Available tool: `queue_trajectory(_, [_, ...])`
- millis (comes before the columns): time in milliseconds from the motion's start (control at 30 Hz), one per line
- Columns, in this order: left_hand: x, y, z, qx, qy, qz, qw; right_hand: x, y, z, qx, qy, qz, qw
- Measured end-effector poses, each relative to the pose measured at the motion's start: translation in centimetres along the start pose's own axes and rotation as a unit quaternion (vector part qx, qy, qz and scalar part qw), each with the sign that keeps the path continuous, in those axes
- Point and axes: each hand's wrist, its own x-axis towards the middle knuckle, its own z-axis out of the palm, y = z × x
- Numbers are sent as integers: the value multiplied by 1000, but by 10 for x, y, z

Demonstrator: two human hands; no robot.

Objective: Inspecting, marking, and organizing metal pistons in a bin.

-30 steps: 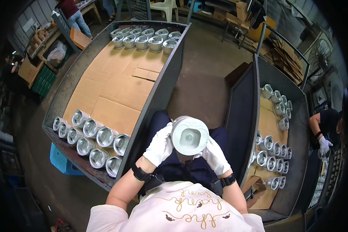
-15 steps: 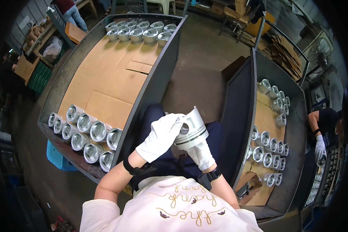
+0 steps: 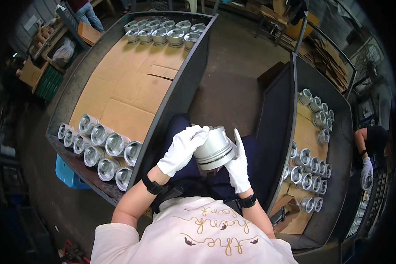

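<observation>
A silver metal piston [image 3: 213, 147] is held up in front of my lap, its ringed grooves slanting along the lower side. My white-gloved left hand [image 3: 183, 148] grips its upper left edge with bent fingers. Against its right side rests my right hand [image 3: 237, 167], also gloved in white; one finger points up past the piston, and the other fingers are partly hidden by it. On my left, several similar pistons [image 3: 115, 144] stand in rows at the near end of a cardboard-lined metal bin.
The dark-walled left bin [image 3: 174, 112] has more pistons [image 3: 159, 36] at its far end. To my right, another bin [image 3: 273, 132] contains pistons [image 3: 310, 165] and an open cardboard box [image 3: 286, 211]. A co-worker's gloved hand [image 3: 366, 174] is at the far right. A blue stool [image 3: 68, 174] stands beyond the left bin.
The piston has turned in my hands, so its side opening no longer shows. My right hand has shifted from beneath it to its right side, with a finger now raised.
</observation>
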Motion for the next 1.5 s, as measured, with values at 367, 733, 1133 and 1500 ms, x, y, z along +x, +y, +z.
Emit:
queue_trajectory(367, [1,-27,-2,-111,-10,101,989,-7,42,7,504,-221,256,794])
queue_trajectory(733, [-12,-30,10,-421,-54,-65,903,13,4,-4,212,1,65,975])
queue_trajectory(1133, [11,-67,32,-609,-131,-63,779,-14,-39,15,-287,17,-224,931])
queue_trajectory(1500, [18,-73,28,-678,-250,-17,691,-12,-20,1,-221,-37,-191,956])
